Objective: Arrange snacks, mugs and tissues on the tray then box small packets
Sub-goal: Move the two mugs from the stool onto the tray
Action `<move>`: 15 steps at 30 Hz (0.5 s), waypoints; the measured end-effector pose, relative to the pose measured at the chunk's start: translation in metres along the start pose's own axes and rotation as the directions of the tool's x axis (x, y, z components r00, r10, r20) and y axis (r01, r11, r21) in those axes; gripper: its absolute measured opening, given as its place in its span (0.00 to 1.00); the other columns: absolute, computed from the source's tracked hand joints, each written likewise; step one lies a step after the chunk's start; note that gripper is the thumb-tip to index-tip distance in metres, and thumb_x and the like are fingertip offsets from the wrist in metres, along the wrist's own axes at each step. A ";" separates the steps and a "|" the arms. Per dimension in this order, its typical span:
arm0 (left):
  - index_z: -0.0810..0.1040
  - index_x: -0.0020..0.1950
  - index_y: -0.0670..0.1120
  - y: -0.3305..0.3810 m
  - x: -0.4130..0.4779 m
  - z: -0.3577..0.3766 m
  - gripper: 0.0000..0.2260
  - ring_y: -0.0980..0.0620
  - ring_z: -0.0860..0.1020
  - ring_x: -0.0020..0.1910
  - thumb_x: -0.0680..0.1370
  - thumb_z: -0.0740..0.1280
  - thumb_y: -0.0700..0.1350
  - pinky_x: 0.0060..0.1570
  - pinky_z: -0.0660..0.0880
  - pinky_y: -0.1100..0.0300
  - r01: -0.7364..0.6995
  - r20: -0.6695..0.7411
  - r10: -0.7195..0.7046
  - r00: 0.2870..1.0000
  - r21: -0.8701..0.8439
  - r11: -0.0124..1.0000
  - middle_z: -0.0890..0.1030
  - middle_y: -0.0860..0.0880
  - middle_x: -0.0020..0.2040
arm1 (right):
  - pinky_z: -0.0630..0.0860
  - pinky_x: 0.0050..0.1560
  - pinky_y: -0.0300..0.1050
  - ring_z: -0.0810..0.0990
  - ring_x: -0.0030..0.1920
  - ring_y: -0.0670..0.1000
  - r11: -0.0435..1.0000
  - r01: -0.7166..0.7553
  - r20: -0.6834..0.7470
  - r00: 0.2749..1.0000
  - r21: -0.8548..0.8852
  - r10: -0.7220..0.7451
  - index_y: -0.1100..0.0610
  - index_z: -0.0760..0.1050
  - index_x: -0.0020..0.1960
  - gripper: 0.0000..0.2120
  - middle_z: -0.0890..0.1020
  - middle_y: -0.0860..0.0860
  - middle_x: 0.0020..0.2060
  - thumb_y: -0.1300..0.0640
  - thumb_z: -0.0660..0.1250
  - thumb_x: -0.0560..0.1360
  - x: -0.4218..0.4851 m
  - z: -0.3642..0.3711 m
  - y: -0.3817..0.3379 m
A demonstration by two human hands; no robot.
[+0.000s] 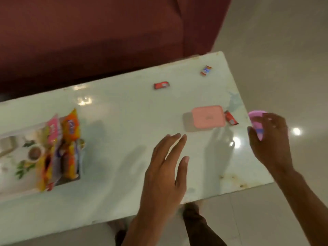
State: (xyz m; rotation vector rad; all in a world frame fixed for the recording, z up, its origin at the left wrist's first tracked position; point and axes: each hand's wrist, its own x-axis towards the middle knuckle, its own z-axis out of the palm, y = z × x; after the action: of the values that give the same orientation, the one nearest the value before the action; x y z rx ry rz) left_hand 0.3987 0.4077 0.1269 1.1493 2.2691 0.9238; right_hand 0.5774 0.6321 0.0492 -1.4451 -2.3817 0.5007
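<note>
A pink lidded box (206,118) lies on the pale table (124,118) right of centre. One small red packet (230,118) lies against its right side; two more small packets (161,85) (205,70) lie farther back. My right hand (269,139) grips a pink-purple round container (257,121) at the table's right edge. With fingers straight, my left hand (165,167) hovers over the table, in front of and left of the box, holding nothing. At the left, a floral tray (16,167) carries several snack bags (60,150) standing along its right side.
A dark red sofa (106,32) runs behind the table. Tiled floor (284,50) lies to the right and in front. The table's right end is just beyond the pink box. The picture is blurred by motion.
</note>
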 end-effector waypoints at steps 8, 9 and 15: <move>0.66 0.78 0.51 -0.120 -0.094 -0.156 0.24 0.52 0.56 0.80 0.83 0.56 0.58 0.75 0.63 0.47 0.118 -0.030 -0.115 0.993 0.298 0.947 0.63 0.53 0.79 | 0.71 0.65 0.55 0.58 0.75 0.58 0.949 0.309 0.252 0.916 0.058 -0.313 0.57 0.65 0.74 0.31 0.63 0.57 0.74 0.45 0.66 0.76 -0.145 0.058 -0.271; 0.68 0.77 0.50 -0.135 -0.109 -0.175 0.24 0.50 0.59 0.79 0.82 0.56 0.58 0.74 0.65 0.46 0.150 -0.065 -0.136 0.989 0.300 0.942 0.66 0.51 0.78 | 0.69 0.67 0.55 0.56 0.77 0.57 0.940 0.338 0.294 0.894 0.054 -0.338 0.56 0.62 0.75 0.32 0.61 0.56 0.76 0.43 0.64 0.76 -0.160 0.070 -0.298; 0.73 0.73 0.46 -0.219 -0.195 -0.274 0.23 0.43 0.66 0.76 0.81 0.58 0.55 0.66 0.71 0.36 0.362 -0.223 -0.317 0.922 0.202 0.910 0.72 0.46 0.74 | 0.70 0.68 0.61 0.53 0.78 0.59 0.884 0.462 0.458 0.771 0.077 -0.442 0.57 0.57 0.78 0.38 0.58 0.57 0.77 0.37 0.61 0.76 -0.227 0.126 -0.432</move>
State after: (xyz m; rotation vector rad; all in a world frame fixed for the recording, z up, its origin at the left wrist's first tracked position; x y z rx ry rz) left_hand 0.2188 0.0522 0.1706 0.7373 2.6810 0.6530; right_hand 0.2846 0.2265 0.1116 -0.7522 -3.0041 0.7345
